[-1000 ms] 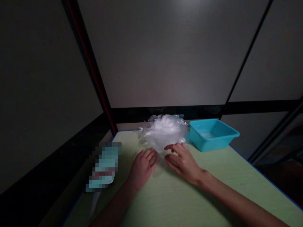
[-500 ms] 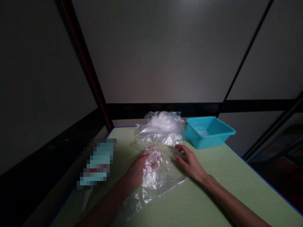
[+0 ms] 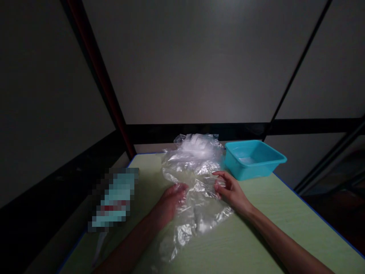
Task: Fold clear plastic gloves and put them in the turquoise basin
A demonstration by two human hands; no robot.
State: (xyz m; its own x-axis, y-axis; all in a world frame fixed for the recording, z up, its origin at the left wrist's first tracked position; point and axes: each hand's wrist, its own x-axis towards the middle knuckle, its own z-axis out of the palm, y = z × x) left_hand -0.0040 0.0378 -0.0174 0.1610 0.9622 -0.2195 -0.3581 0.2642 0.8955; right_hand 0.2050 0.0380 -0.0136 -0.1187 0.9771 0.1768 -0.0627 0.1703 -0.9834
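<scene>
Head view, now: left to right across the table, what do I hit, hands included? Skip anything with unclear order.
Pixelated blue-green item → left hand → right hand → turquoise tub

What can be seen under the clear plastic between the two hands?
The pale green tabletop shows through the clear plastic; where its creases shine white, whatever lies beneath is hidden.

Dim; faint glow atop panel; glints on plastic film; pixelated patch left.
</scene>
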